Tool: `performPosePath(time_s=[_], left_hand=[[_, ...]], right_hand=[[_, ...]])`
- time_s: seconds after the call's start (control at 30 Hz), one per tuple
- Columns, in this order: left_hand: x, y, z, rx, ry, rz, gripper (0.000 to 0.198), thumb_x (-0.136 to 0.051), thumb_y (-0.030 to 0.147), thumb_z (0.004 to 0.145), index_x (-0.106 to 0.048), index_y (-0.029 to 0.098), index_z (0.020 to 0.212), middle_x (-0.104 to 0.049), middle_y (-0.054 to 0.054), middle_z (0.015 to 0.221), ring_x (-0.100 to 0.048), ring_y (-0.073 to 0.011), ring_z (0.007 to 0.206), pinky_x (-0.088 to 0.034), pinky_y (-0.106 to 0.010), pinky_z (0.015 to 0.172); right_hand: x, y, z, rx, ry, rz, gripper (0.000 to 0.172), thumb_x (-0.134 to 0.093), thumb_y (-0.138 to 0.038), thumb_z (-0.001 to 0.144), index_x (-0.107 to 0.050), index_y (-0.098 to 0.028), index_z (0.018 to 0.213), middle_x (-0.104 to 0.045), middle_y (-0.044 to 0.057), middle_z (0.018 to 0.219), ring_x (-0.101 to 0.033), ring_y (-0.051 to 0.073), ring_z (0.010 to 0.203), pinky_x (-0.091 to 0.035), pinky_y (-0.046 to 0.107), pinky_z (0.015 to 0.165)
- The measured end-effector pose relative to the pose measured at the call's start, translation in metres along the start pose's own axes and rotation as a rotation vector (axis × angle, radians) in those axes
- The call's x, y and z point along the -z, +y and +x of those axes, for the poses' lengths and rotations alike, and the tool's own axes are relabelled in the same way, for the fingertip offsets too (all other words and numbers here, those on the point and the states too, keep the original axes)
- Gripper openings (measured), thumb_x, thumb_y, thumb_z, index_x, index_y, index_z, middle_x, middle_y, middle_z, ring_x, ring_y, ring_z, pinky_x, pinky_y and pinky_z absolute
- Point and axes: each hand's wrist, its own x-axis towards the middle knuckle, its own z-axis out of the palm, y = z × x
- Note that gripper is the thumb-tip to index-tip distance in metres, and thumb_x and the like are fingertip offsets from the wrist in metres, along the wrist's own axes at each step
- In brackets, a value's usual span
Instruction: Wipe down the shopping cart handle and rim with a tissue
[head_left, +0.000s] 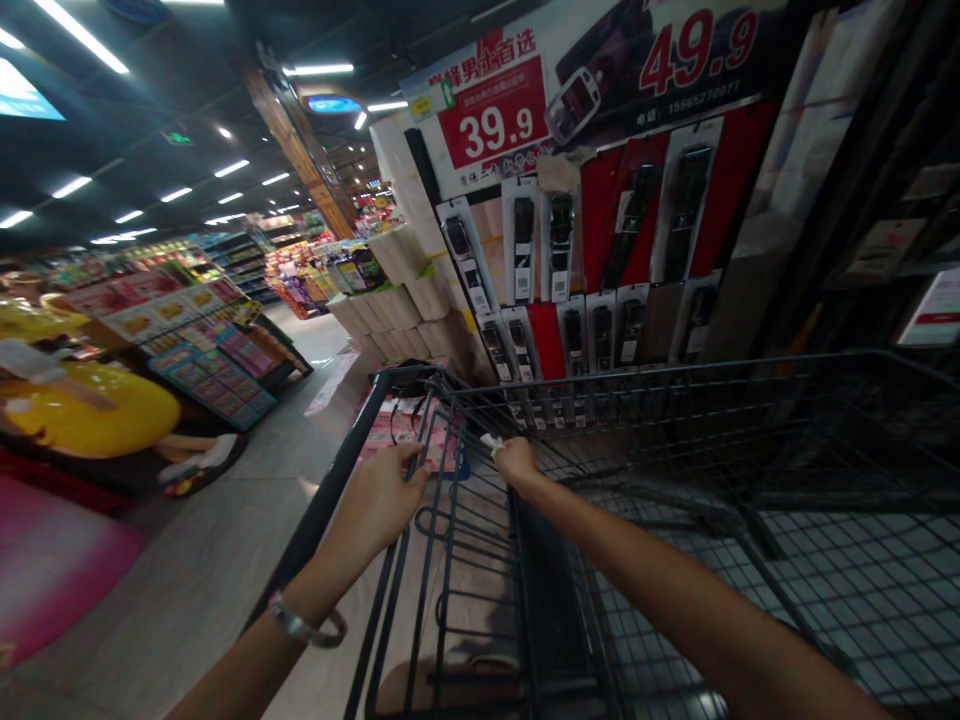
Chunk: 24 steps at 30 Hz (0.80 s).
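My left hand (379, 500), with a silver bracelet on the wrist, reaches over the handle (330, 475) of a dark shopping cart (525, 610). Its fingers and thumb close around a wire of the cart's rear flap. Over the cart's inside, my right hand (517, 462) is closed on a small crumpled white tissue (491, 442). Bare wire mesh shows in the basket. Beyond the cart, packaged belts (559, 245) hang in rows on a red-backed rack.
A price sign (495, 120) tops the rack. Stacked pale paper rolls (390, 310) stand left of it. Shelves with boxed goods (217, 360) and a shiny yellow figure (97, 408) flank the grey floor (255, 520) at left. Dark shelving borders the right.
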Motion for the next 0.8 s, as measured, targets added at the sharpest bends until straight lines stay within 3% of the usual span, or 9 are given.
performPosePath(time_s=[0.17,0.27,0.37,0.5,0.67,0.8], left_hand=[[0.0,0.001,0.0,-0.001,0.01,-0.018,0.043,-0.044,0.03,0.08,-0.059,0.014,0.117,-0.069,-0.009,0.106,-0.067,-0.0192,0.088,-0.05,-0.026,0.077],[-0.001,0.0,0.0,0.0,0.013,-0.023,0.043,-0.044,0.03,0.08,-0.06,0.014,0.116,-0.069,-0.01,0.107,-0.067,-0.0193,0.087,-0.049,-0.027,0.078],[-0.002,-0.001,0.0,-0.002,0.003,-0.024,0.043,-0.044,0.03,0.08,-0.06,0.014,0.116,-0.069,-0.01,0.106,-0.067,-0.02,0.085,-0.049,-0.029,0.08],[0.0,0.0,0.0,0.001,-0.002,-0.035,0.041,-0.044,0.029,0.08,-0.062,0.015,0.114,-0.071,-0.008,0.101,-0.067,-0.02,0.085,-0.049,-0.029,0.079],[0.001,0.002,0.0,-0.008,-0.008,-0.03,0.041,-0.044,0.029,0.079,-0.063,0.016,0.113,-0.071,-0.008,0.102,-0.067,-0.0204,0.085,-0.049,-0.029,0.079],[0.0,0.002,0.0,0.0,-0.022,-0.034,0.045,-0.042,0.032,0.08,-0.06,0.014,0.117,-0.07,-0.009,0.102,-0.067,-0.0202,0.084,-0.049,-0.027,0.077]], right_hand=[[0.001,-0.047,0.0,0.129,-0.086,0.124,0.019,-0.051,-0.014,0.073,-0.064,-0.013,0.059,-0.055,0.0,0.048,-0.048,0.01,0.042,-0.028,0.019,0.042],[0.004,-0.056,-0.004,0.209,-0.1,0.143,0.025,-0.047,-0.013,0.076,-0.059,-0.014,0.054,-0.05,-0.002,0.047,-0.046,0.009,0.044,-0.029,0.019,0.045],[0.005,-0.039,-0.012,0.304,-0.067,0.121,0.026,-0.046,-0.012,0.079,-0.06,-0.014,0.056,-0.055,0.0,0.059,-0.053,0.011,0.062,-0.034,0.019,0.056],[0.003,0.006,-0.02,0.487,0.027,-0.053,0.025,-0.042,-0.01,0.084,-0.067,-0.014,0.085,-0.06,0.006,0.085,-0.056,0.015,0.082,-0.039,0.021,0.073],[0.005,0.054,-0.021,0.482,-0.002,-0.31,0.032,-0.036,-0.013,0.09,-0.061,-0.016,0.111,-0.058,0.008,0.1,-0.057,0.016,0.091,-0.041,0.023,0.079],[0.008,0.062,-0.019,0.476,-0.035,-0.508,0.037,-0.033,-0.014,0.092,-0.052,-0.018,0.124,-0.057,0.01,0.107,-0.06,0.017,0.09,-0.044,0.025,0.076]])
